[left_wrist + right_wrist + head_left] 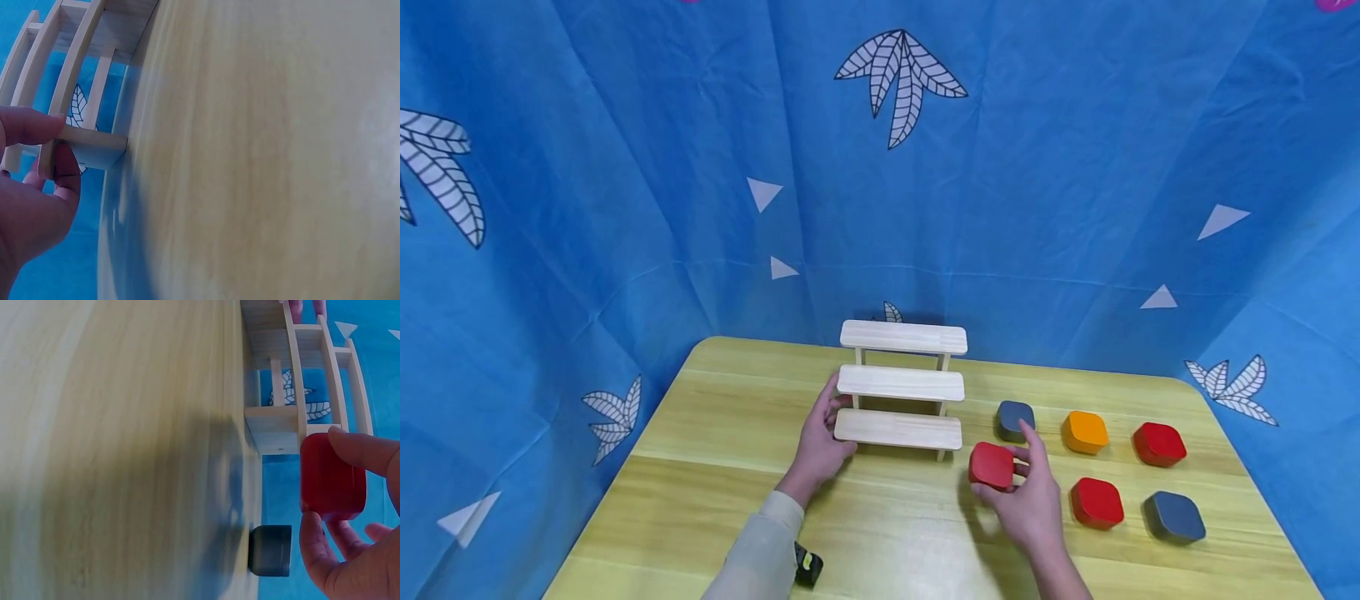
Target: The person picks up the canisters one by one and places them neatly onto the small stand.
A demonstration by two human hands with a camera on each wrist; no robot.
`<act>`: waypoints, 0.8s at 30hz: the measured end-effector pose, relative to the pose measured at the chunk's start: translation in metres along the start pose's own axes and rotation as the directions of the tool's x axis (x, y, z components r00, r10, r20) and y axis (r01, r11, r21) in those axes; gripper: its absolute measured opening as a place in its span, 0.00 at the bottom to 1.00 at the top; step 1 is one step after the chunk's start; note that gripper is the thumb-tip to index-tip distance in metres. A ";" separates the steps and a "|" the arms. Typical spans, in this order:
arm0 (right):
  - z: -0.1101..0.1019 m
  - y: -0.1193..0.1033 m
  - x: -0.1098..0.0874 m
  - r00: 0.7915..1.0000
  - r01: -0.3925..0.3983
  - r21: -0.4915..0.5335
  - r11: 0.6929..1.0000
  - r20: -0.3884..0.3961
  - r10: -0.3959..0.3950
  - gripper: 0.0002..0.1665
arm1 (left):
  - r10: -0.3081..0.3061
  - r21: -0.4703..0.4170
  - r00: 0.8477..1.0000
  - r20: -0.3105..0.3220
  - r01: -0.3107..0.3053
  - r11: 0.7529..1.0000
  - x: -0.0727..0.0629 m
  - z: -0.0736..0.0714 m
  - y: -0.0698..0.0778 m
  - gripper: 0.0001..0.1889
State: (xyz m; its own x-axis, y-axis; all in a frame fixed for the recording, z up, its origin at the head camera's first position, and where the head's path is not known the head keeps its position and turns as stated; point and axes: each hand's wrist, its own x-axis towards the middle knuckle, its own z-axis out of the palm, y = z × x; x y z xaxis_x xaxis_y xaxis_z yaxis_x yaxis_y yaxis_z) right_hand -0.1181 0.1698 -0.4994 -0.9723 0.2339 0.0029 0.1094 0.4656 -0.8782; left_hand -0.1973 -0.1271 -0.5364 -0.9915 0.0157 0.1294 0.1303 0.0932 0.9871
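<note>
A three-step wooden shelf (898,427) stands at the back middle of the table. My left hand (822,442) grips the left end of its lowest step, thumb and fingers pinching the board (70,75) in the left wrist view. In my right hand (1032,504) is a red rounded-square block (991,465), pinched between thumb and fingers and raised above the table, just right of the shelf. The right wrist view shows the same red block (331,478) close to the shelf's end. Behind that hand sits a dark grey-blue block (1015,419), partly covered by a finger.
On the table's right side lie an orange block (1086,432), a red block (1159,444), another red block (1097,503) and a grey-blue block (1176,517). A small black object (807,565) shows beside my left sleeve. A blue patterned curtain (1037,208) hangs behind the table.
</note>
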 end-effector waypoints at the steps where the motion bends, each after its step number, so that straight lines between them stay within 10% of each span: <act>1: 0.000 0.000 0.000 1.000 0.001 -0.001 1.000 0.000 -0.001 0.70 | 0.004 -0.005 1.000 -0.001 -0.004 1.000 0.000 0.000 0.000 0.63; 15: 0.008 -0.012 0.002 1.000 0.020 0.031 0.999 0.012 -0.021 0.70 | -0.008 -0.072 1.000 0.030 0.010 0.997 -0.005 -0.004 0.017 0.59; 24: 0.013 -0.021 -0.001 0.999 0.047 0.065 0.997 0.016 -0.048 0.70 | -0.006 -0.054 1.000 0.019 0.007 0.999 0.002 -0.004 -0.005 0.61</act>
State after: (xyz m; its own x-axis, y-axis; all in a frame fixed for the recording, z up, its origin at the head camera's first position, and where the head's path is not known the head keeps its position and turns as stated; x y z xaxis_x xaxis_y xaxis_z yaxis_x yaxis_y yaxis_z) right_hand -0.1223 0.1492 -0.4874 -0.9795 0.1981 0.0374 0.0503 0.4196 -0.9063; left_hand -0.2000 -0.1317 -0.5410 -0.9919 0.0342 0.1221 0.1234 0.0399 0.9916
